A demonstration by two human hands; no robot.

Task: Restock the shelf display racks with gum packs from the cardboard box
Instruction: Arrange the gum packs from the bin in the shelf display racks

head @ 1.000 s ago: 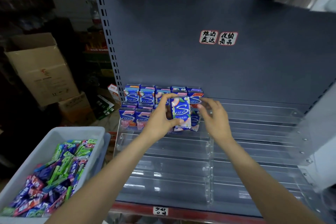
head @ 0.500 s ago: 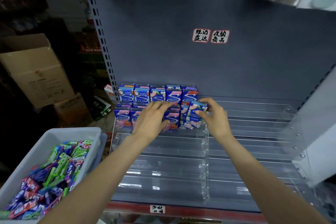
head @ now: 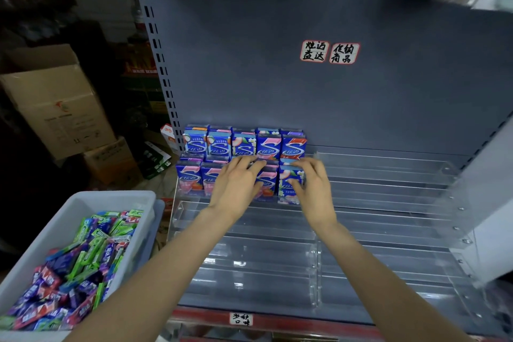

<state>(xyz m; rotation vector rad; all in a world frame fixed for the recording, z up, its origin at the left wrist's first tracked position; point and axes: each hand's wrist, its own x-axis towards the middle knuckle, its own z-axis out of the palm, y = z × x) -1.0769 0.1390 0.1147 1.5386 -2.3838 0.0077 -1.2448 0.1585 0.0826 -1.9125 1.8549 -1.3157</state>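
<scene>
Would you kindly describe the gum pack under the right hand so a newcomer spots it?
Find the dark shelf panel with clear racks. On the second tier, it is the rightmost pack, under the right hand; empty rack lies beyond it.

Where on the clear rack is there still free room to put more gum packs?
The right half of the acrylic rack, beside the right hand, is bare, and so are all lower tiers down to the red shelf edge. The back-left corner is crowded: two rows of gum packs, with both hands there.
</scene>
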